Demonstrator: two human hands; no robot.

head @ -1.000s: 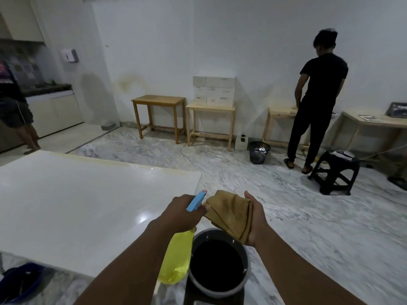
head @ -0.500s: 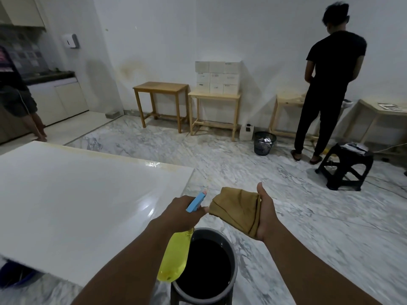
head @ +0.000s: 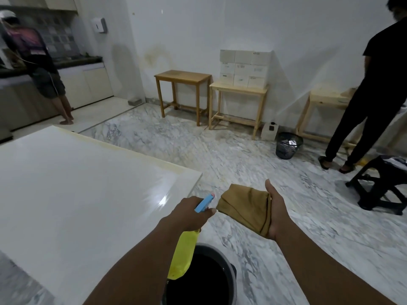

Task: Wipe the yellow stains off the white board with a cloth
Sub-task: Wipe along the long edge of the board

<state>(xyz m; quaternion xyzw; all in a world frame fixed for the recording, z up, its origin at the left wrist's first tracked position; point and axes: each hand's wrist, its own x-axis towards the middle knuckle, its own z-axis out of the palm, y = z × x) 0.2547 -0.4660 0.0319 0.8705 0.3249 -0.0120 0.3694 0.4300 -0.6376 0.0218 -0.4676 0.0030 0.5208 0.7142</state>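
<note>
Two hands full: left hand (head: pixel 189 213) grips spray bottle (head: pixel 182 254), nozzle aimed at folded cloth (head: pixel 244 208) clutched in right hand (head: pixel 278 213), likely to wet it for the board (head: pixel 77 183)'s yellow stains (head: pixel 141 153).

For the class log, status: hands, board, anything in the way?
Left hand grips spray bottle. Right hand holds cloth, clear of white board. Yellow stains along far edge, unwiped. Bucket below hands, nothing blocking.

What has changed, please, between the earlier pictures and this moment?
The right hand carried the cloth slightly rightward, away from the nozzle of the spray bottle. Nothing was taken up or let go: the left hand grips that bottle above the bucket, the right holds the cloth, beside the white board.
</note>
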